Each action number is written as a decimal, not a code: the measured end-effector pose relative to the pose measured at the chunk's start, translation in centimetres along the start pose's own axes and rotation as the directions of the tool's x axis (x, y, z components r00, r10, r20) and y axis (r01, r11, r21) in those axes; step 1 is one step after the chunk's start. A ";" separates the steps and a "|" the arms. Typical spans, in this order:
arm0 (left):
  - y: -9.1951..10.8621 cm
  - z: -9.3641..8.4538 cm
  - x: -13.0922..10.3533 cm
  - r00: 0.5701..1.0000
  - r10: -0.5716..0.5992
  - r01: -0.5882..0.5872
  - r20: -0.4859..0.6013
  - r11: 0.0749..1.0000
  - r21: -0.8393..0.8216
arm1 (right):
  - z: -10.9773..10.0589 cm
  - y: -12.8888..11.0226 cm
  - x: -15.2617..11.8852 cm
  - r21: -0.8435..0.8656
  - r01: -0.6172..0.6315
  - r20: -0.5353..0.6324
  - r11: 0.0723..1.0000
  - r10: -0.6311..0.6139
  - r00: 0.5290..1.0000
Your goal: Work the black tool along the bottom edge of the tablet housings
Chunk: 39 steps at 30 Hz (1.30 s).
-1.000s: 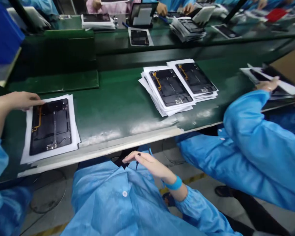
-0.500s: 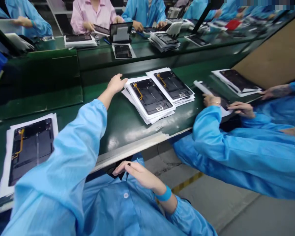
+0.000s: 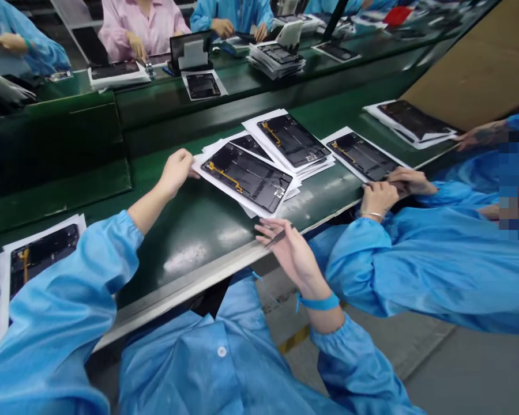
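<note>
Position: from my remote station I find one dark panel (image 3: 246, 176), fitted with an orange ribbon strip, on a white sheet (image 3: 255, 207). It lies askew over the near stack, projecting past it towards the bench edge.

Hands: my left hand (image 3: 177, 170) is closed on the far-left corner of that sheet. My right hand (image 3: 289, 248) holds a slim dark tool (image 3: 277, 236) lightly, its other fingers spread near the sheet's lowest corner; the tool may be tweezers, but it is too blurred to certify.

Done: I judge the separation of this piece as partial. The sheet is turned out of line with the papers beneath, and a second panel (image 3: 251, 143) shows partly behind it. I note one other panel (image 3: 43, 251) on its own sheet at far left, well apart, partly covered by my left sleeve (image 3: 86, 259).

Outstanding: the gripped piece is not clear of the stack, and I record no tool contact with it. A neighbouring panel (image 3: 292, 138) sits squarely on the adjoining pile, untouched by either hand. How many pieces the piles contain I cannot count.

Adjacent: a co-worker's hands (image 3: 378, 199) are at a further panel (image 3: 367, 158) on my right, along the same green bench (image 3: 229, 230).
</note>
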<state>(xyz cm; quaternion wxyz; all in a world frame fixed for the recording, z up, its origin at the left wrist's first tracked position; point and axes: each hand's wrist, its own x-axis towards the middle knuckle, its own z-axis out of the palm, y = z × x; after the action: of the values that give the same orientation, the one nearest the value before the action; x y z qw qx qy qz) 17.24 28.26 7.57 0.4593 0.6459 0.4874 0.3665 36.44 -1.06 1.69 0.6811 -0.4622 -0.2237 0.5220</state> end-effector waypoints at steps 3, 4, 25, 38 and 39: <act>-1.2 -0.7 -2.7 0.991 -0.109 0.119 0.076 0.981 -0.153 | -0.8 -0.3 2.1 0.007 0.006 0.029 1.000 -0.006 1.000; -1.3 -0.6 -3.2 0.986 -0.128 0.145 0.103 0.972 -0.187 | -1.0 -0.2 2.7 -0.032 0.025 0.020 0.999 -0.024 1.000; -8.7 -20.1 -11.4 0.899 -0.296 0.245 0.324 0.951 0.189 | 11.1 10.6 -11.6 -0.152 -0.464 0.433 0.873 0.481 0.762; -7.5 -14.0 -26.0 0.898 0.386 -0.396 0.213 0.494 0.774 | 9.3 4.5 -5.2 -0.559 0.214 0.622 0.801 0.234 0.747; -7.2 -12.6 -28.1 0.840 0.425 -0.514 0.338 0.421 0.747 | 9.2 4.4 -4.1 -0.569 0.260 0.593 0.780 0.169 0.787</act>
<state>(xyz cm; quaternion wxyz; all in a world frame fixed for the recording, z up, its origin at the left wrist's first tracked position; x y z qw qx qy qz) -3.65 4.79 3.88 0.0105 0.9085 0.3765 0.1813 25.54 -1.03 2.96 0.3914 -0.4590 -0.6038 0.5211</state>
